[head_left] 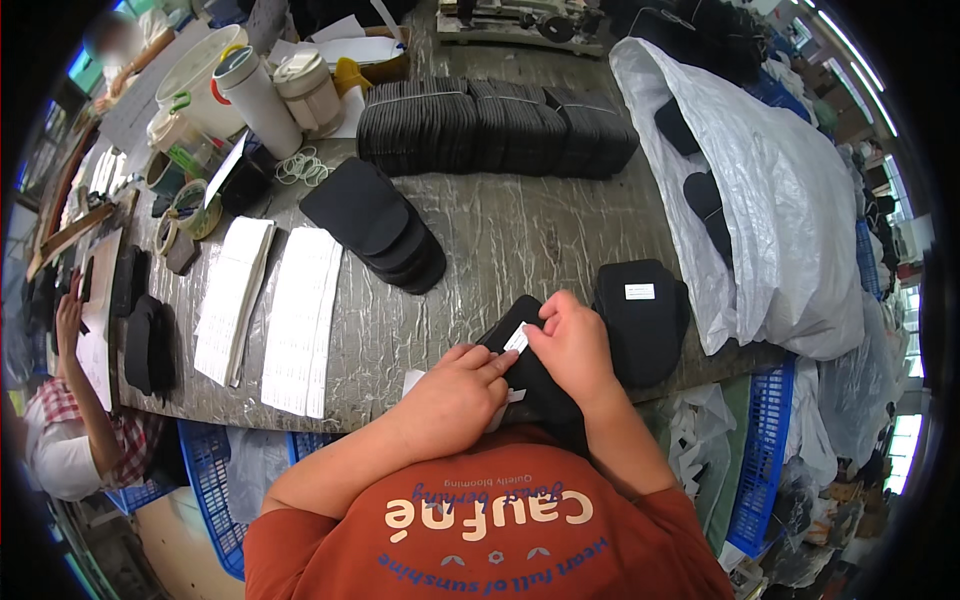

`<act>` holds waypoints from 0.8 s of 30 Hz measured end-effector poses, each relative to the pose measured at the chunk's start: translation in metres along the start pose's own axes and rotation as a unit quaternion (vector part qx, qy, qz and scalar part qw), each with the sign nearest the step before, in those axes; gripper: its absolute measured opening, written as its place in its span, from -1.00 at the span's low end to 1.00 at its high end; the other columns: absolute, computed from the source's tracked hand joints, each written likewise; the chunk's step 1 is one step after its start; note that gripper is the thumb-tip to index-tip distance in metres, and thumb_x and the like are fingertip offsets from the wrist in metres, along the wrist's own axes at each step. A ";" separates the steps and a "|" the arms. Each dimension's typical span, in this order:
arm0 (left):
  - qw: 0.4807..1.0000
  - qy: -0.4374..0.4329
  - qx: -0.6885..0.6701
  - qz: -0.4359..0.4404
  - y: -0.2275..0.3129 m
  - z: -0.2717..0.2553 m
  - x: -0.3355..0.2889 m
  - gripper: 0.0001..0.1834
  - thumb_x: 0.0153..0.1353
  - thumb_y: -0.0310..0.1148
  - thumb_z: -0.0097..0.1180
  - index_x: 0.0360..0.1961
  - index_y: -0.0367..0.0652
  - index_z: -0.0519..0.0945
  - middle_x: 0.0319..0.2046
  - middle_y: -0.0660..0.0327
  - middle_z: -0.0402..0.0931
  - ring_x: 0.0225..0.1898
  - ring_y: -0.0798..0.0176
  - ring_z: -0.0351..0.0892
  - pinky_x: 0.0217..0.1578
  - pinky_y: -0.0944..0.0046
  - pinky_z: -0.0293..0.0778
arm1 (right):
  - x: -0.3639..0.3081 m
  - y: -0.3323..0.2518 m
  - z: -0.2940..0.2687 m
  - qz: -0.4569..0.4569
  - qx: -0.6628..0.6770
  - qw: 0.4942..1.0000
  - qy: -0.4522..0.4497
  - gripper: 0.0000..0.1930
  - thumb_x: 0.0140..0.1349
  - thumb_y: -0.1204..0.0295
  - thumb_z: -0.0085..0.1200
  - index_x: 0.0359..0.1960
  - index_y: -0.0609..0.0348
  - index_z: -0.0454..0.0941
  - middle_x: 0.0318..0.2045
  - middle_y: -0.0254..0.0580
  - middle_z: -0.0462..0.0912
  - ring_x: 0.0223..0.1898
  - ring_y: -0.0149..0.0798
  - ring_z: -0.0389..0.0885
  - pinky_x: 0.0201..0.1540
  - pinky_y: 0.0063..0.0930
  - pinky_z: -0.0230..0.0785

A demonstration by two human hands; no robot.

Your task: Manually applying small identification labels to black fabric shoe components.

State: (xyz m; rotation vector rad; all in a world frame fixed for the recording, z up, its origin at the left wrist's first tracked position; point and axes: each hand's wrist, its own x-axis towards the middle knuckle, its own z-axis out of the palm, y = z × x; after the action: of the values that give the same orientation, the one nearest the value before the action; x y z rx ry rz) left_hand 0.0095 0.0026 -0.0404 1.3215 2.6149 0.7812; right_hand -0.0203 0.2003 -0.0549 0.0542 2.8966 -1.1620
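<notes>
On the table's near edge in front of me lies a black fabric-like pad (pixel 540 388), slanted, with a small white label (pixel 517 338) on its upper part. My right hand (pixel 572 345) is closed in a pinch at the label's right end. My left hand (pixel 462 388) is closed, its fingertips by the label's lower end. White paper (pixel 413 379) pokes out from under this hand on both sides; most of it is hidden. To the right, a stack of black pads (pixel 640 335) has a white label on its top piece.
Behind stand fanned black pads (pixel 375 215) and a long banded row of pads (pixel 470 130). White label sheets (pixel 300 320) lie left, near rubber bands (pixel 303 168) and a tumbler (pixel 257 100). A white sack (pixel 780 210) is at right. Another person's arm (pixel 85 380) works far left.
</notes>
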 end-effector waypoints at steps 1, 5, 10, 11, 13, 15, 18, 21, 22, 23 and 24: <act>1.000 -0.002 -0.014 -0.010 -0.001 0.000 -0.002 -0.80 0.11 -0.37 0.18 -0.44 -0.34 0.57 0.14 -0.04 0.51 0.04 -0.01 0.48 0.10 0.06 0.37 | 0.002 0.005 0.003 -0.001 0.001 1.000 0.000 -0.81 0.01 0.42 0.32 -0.42 0.19 0.56 -0.60 -0.11 0.59 -0.52 -0.01 0.60 -0.41 -0.18 0.45; 0.999 0.004 -0.042 -0.004 -0.003 -0.003 -0.006 -0.83 0.08 -0.42 0.18 -0.44 -0.35 0.56 0.19 -0.04 0.46 0.12 -0.05 0.44 0.14 0.04 0.36 | 0.007 0.018 0.004 -0.162 -0.008 0.981 0.105 -0.82 0.06 0.51 0.29 -0.40 0.20 0.50 -0.58 -0.06 0.57 -0.51 0.04 0.57 -0.40 -0.17 0.42; 0.996 -0.009 -0.085 -0.017 -0.006 -0.008 -0.014 -0.85 0.04 -0.50 0.15 -0.38 -0.38 0.55 0.22 -0.09 0.41 0.27 -0.13 0.33 0.22 0.01 0.31 | 0.003 0.011 -0.011 -0.053 0.100 0.993 0.015 -0.84 0.12 0.57 0.22 -0.43 0.24 0.43 -0.60 -0.03 0.50 -0.57 -0.12 0.51 -0.43 -0.33 0.36; 0.996 -0.009 -0.084 -0.016 -0.007 -0.007 -0.015 -0.85 0.04 -0.50 0.15 -0.38 -0.38 0.55 0.22 -0.09 0.41 0.27 -0.13 0.33 0.22 0.01 0.31 | 0.004 0.014 -0.020 -0.036 0.126 0.991 0.003 -0.83 0.13 0.58 0.20 -0.43 0.25 0.40 -0.61 -0.08 0.46 -0.58 -0.25 0.44 -0.45 -0.37 0.32; 0.993 -0.006 -0.103 -0.058 -0.014 0.003 -0.019 -0.85 0.03 -0.53 0.14 -0.35 -0.38 0.55 0.20 -0.09 0.43 0.27 -0.14 0.35 0.22 0.05 0.33 | 0.007 0.017 -0.038 -0.037 0.163 0.985 0.030 -0.83 0.16 0.61 0.16 -0.41 0.24 0.35 -0.65 -0.27 0.34 -0.55 -0.52 0.26 -0.49 -0.48 0.22; 0.994 -0.005 -0.090 -0.067 -0.020 0.013 -0.019 -0.87 0.04 -0.53 0.13 -0.36 -0.37 0.55 0.14 -0.08 0.48 0.21 -0.14 0.40 0.18 0.05 0.36 | 0.012 0.031 -0.068 -0.028 0.160 0.981 0.109 -0.82 0.17 0.64 0.14 -0.42 0.20 0.35 -0.61 -0.44 0.34 -0.53 -0.60 0.24 -0.47 -0.60 0.18; 0.989 0.001 -0.110 -0.095 -0.020 0.010 -0.017 -0.91 0.08 -0.53 0.12 -0.37 -0.35 0.55 0.01 -0.04 0.57 0.08 -0.13 0.49 0.09 0.05 0.41 | 0.015 0.047 -0.098 0.038 0.214 0.963 0.159 -0.81 0.18 0.68 0.11 -0.36 0.18 0.33 -0.56 -0.43 0.40 -0.51 -0.59 0.30 -0.44 -0.61 0.21; 0.987 0.046 -0.139 -0.064 -0.015 -0.005 -0.005 -0.92 0.14 -0.52 0.13 -0.38 -0.33 0.54 -0.14 0.01 0.61 -0.06 -0.10 0.53 0.00 0.05 0.42 | 0.011 0.053 -0.090 0.047 0.197 0.972 0.123 -0.81 0.18 0.67 0.11 -0.33 0.18 0.34 -0.58 -0.38 0.40 -0.49 -0.57 0.34 -0.40 -0.59 0.26; 0.987 0.085 -0.136 -0.015 -0.014 -0.008 0.000 -0.92 0.16 -0.51 0.13 -0.38 -0.32 0.54 -0.21 0.04 0.61 -0.13 -0.08 0.53 -0.04 0.05 0.42 | 0.007 0.054 -0.087 0.039 0.090 0.983 0.157 -0.82 0.18 0.64 0.14 -0.26 0.23 0.38 -0.56 -0.25 0.44 -0.48 -0.37 0.47 -0.35 -0.46 0.35; 0.987 0.085 -0.135 -0.016 -0.014 -0.008 0.004 -0.92 0.16 -0.51 0.13 -0.38 -0.32 0.54 -0.21 0.04 0.61 -0.13 -0.08 0.53 -0.04 0.05 0.42 | 0.006 0.055 -0.083 0.008 -0.015 0.977 0.214 -0.81 0.17 0.62 0.14 -0.23 0.24 0.40 -0.50 -0.17 0.47 -0.40 -0.21 0.51 -0.28 -0.36 0.37; 0.981 0.094 -0.166 -0.017 -0.014 -0.008 0.008 -0.91 0.18 -0.50 0.15 -0.39 -0.32 0.54 -0.26 0.04 0.60 -0.17 -0.07 0.54 -0.08 0.06 0.44 | 0.004 0.055 -0.079 -0.023 -0.119 0.956 0.268 -0.80 0.16 0.60 0.15 -0.19 0.25 0.43 -0.44 -0.08 0.50 -0.32 -0.06 0.55 -0.21 -0.26 0.39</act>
State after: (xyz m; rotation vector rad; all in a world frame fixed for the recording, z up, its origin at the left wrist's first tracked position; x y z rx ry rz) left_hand -0.0078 -0.0013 -0.0389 1.1551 2.4825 1.3267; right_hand -0.0231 0.2943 -0.0361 0.3538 3.5059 -0.9054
